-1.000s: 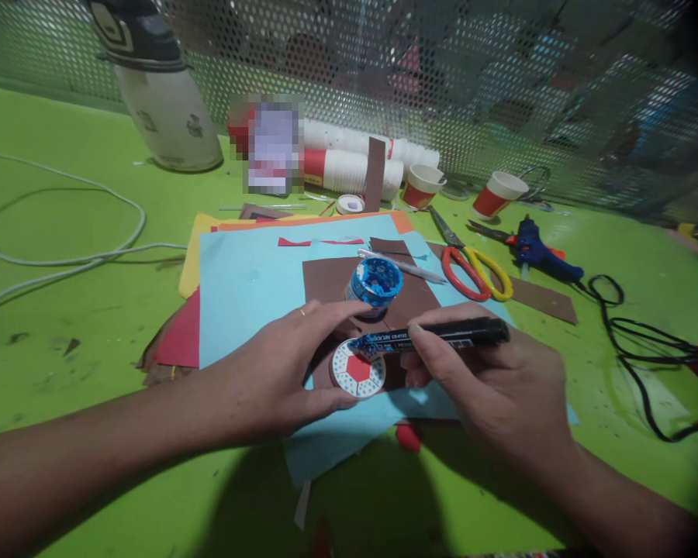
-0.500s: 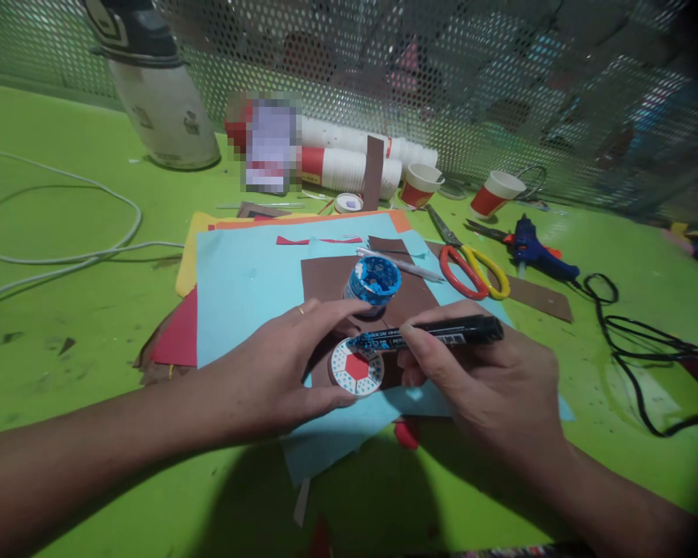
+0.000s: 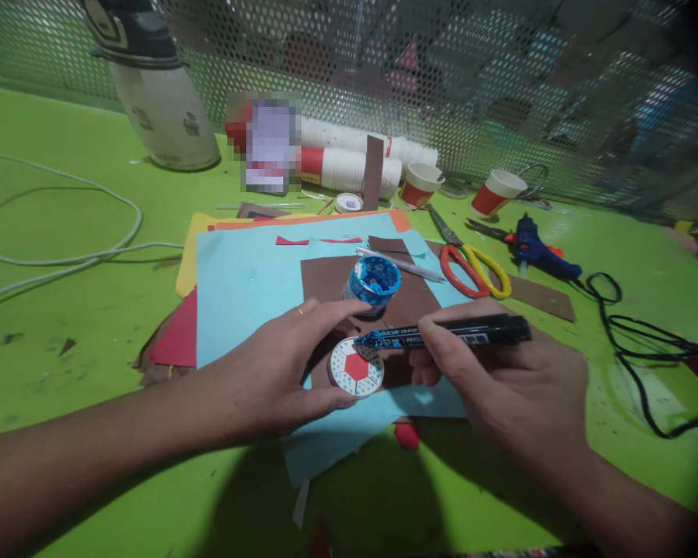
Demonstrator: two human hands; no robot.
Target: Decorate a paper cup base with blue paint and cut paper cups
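My left hand (image 3: 311, 360) curves its thumb and fingers around a small round white disc (image 3: 357, 366), gripping it by the edge. The disc bears a red hexagon in the middle, dark dividing lines and many blue dots. In my right hand (image 3: 500, 380) is a black marker (image 3: 459, 332), lying nearly level. Its blue-smeared tip touches or hovers just over the disc's upper edge; I cannot tell which. Just beyond my left fingers stands an open jar of blue paint (image 3: 373, 280). Under these lie brown paper (image 3: 323, 275) and a light blue sheet (image 3: 244, 287).
Scissors (image 3: 471, 271) with red and yellow handles and a blue glue gun (image 3: 538, 252) lie to the right. Paper cups (image 3: 422, 186) stand or lie in stacks at the back. A white cable (image 3: 133, 217) loops at left; a metal mesh (image 3: 337, 54) rises behind.
My right hand and the marker have shifted to the right, and the marker tip has moved slightly right along the disc. My left hand and the disc stay put.
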